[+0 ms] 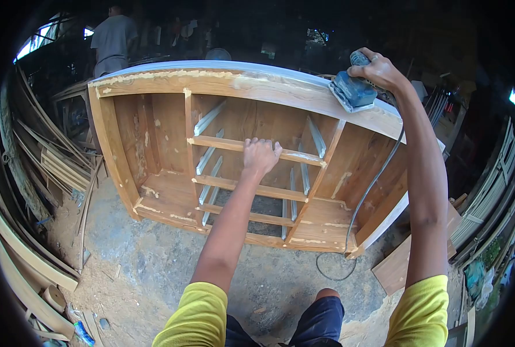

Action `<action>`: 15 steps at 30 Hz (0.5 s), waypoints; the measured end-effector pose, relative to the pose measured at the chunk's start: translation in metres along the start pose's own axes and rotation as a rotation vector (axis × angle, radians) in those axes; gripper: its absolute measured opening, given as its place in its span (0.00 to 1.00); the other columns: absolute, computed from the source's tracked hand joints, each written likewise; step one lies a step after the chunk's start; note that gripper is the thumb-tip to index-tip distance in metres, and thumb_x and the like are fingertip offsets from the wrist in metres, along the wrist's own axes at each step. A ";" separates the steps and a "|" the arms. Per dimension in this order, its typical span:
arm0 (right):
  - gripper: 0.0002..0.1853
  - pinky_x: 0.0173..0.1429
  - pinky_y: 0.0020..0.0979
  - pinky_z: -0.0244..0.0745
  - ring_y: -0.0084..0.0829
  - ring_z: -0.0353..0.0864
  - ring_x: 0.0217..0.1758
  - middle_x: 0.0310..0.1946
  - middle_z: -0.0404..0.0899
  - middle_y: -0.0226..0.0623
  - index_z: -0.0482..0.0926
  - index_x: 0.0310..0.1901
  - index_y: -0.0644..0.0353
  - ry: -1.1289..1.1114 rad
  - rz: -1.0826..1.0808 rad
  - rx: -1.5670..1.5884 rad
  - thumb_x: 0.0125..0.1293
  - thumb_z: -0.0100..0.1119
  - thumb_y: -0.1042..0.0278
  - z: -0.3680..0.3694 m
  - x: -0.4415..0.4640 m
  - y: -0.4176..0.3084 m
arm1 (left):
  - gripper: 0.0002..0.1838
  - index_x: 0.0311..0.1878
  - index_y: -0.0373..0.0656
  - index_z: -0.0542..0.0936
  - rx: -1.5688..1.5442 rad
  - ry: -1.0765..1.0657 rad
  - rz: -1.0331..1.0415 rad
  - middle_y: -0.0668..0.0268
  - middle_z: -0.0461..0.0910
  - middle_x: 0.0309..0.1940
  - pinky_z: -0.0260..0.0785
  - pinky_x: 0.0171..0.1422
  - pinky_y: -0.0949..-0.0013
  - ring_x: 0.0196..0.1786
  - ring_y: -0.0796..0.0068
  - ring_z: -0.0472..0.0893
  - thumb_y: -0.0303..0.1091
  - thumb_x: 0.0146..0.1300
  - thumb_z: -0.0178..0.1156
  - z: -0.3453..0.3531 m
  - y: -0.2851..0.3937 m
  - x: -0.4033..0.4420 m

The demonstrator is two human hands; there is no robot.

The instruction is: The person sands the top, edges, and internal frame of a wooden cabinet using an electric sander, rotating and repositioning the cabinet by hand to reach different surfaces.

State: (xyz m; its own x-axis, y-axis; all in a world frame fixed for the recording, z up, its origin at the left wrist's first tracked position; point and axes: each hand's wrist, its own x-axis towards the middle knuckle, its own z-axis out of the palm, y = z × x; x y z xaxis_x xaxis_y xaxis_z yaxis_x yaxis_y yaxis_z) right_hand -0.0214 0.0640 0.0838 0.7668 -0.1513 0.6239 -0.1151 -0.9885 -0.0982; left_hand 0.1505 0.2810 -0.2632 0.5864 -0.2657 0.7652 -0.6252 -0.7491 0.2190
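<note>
A wooden cabinet frame stands before me, with pale filler smeared along its top edge and joints. My right hand grips a blue electric sander, whose pad lies against the top front rail near the right end. From the sander a dark cord hangs down across the cabinet's right side to the floor. My left hand is wrapped over the upper crossbar in the middle section. White drawer runners line the inner sides of that section.
Another person stands behind the cabinet at the back left. Bent wooden strips are piled on the left, and long bundled strips lean on the right. A wooden board rests on the dusty concrete floor.
</note>
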 end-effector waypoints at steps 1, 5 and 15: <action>0.54 0.71 0.45 0.84 0.55 0.87 0.68 0.70 0.83 0.58 0.77 0.79 0.57 0.027 -0.043 -0.018 0.46 0.71 0.40 0.012 0.008 -0.022 | 0.27 0.36 0.42 0.92 -0.006 -0.001 0.006 0.53 0.93 0.39 0.73 0.64 0.46 0.49 0.51 0.90 0.52 0.79 0.53 0.001 0.000 0.000; 0.55 0.74 0.44 0.83 0.55 0.86 0.70 0.70 0.83 0.58 0.76 0.79 0.58 0.046 -0.185 0.014 0.46 0.69 0.42 0.040 0.014 -0.131 | 0.27 0.37 0.43 0.93 -0.026 -0.013 0.011 0.55 0.93 0.39 0.72 0.65 0.47 0.51 0.52 0.89 0.52 0.79 0.53 -0.003 -0.002 0.000; 0.50 0.70 0.44 0.86 0.51 0.90 0.66 0.65 0.88 0.53 0.77 0.79 0.50 0.004 -0.358 0.018 0.51 0.72 0.42 0.097 0.036 -0.318 | 0.26 0.38 0.44 0.94 -0.045 -0.055 0.008 0.58 0.93 0.41 0.71 0.66 0.51 0.53 0.57 0.88 0.52 0.78 0.53 0.007 -0.002 0.002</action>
State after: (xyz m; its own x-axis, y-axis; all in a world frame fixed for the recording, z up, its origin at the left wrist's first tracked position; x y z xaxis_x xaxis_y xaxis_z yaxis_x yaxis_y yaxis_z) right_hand 0.1037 0.3729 0.0620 0.7538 0.2049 0.6243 0.1718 -0.9786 0.1136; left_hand 0.1564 0.2775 -0.2662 0.6082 -0.3050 0.7329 -0.6513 -0.7195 0.2410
